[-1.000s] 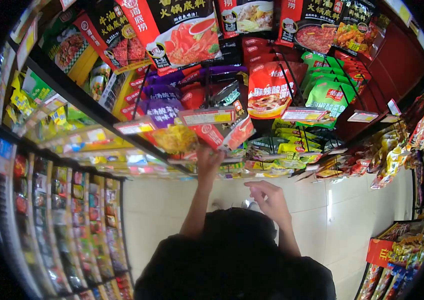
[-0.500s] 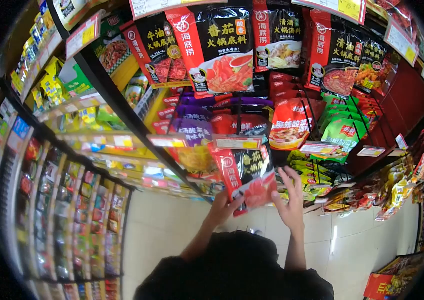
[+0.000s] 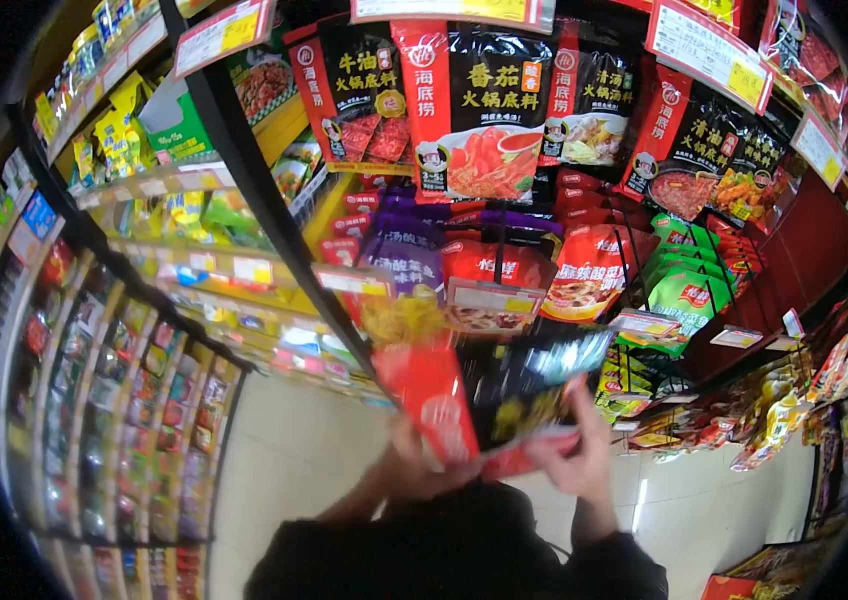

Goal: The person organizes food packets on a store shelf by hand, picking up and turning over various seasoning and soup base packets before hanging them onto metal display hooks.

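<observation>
A red-and-black hotpot base packet (image 3: 439,405), blurred by motion, is held tilted in front of my body, below the hanging displays. My left hand (image 3: 409,468) is closed on its red left side, with part of the fingers hidden. At the lower right of the packet, my right hand (image 3: 584,460) grips the edge, index finger lying up along the black face. Straight above hangs a similar tomato hotpot base packet (image 3: 469,110) on the rack. A red seasoning pouch (image 3: 489,265) hangs just behind the held packet.
Purple pouches (image 3: 404,245) and green pouches (image 3: 689,290) hang on hooks beyond my hands. A dark shelf post (image 3: 259,180) slants down at the left. Shelves of packaged goods (image 3: 124,430) run along the left. Pale floor tiles (image 3: 284,450) show below.
The packet has come down and closer to my body, turning so its top tilts differently. My left hand has moved lower and left; my right hand has lowered and closed onto the packet's edge.
</observation>
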`<state>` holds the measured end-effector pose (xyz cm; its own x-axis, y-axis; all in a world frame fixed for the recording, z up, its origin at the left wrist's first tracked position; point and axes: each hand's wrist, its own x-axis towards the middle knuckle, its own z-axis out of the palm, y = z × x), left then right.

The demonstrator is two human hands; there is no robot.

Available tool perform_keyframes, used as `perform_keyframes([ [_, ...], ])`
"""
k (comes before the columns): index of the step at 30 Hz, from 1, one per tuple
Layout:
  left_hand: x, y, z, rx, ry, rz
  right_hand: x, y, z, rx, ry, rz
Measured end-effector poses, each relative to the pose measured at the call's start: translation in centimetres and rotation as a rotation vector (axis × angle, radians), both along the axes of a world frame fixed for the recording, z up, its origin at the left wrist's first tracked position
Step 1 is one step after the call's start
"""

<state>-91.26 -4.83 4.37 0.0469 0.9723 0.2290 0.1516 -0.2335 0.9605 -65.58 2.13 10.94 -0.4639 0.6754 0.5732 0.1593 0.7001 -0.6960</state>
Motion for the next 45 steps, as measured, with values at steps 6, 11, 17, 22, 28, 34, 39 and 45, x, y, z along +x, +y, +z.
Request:
perform_keyframes([
  [6, -2.5, 8.3, 17.6, 0.684, 0.374, 0.480, -7.1, 6.7, 11.5, 0.160, 0.177, -0.060],
  [11, -3.4, 14.7, 22.3, 0.876, 0.399, 0.425, -10.1, 9.7, 14.0, 0.237, 0.205, -0.122],
  [17, -4.3, 16.6, 24.2, 0.913, 0.397, 0.505, -11.7, 11.3, 14.3, 0.262, 0.248, -0.118],
  [22, -4.6, 16.9, 24.2, 0.921, 0.470, 0.564, -11.8, 11.4, 14.4, 0.165, 0.134, -0.121],
  [28, -5.4, 19.2, 23.4, 0.779, 0.646, 0.654, -12.3, 12.9, 14.0, 0.158, -0.231, -0.340],
  [34, -5.7, 20.7, 22.8, 0.697, 0.882, 0.796, -14.2, 15.8, 12.8, 0.327, -0.416, -0.596],
  [39, -4.6, 14.9, 19.0, 0.905, 0.818, 0.891, -11.9, 12.8, 12.0, 0.355, -0.234, -0.603],
  [45, -1.6, 5.8, 0.1, 0.700, 0.469, 0.606, -3.3, 4.8, -0.3, 0.072, 0.305, -0.341],
])
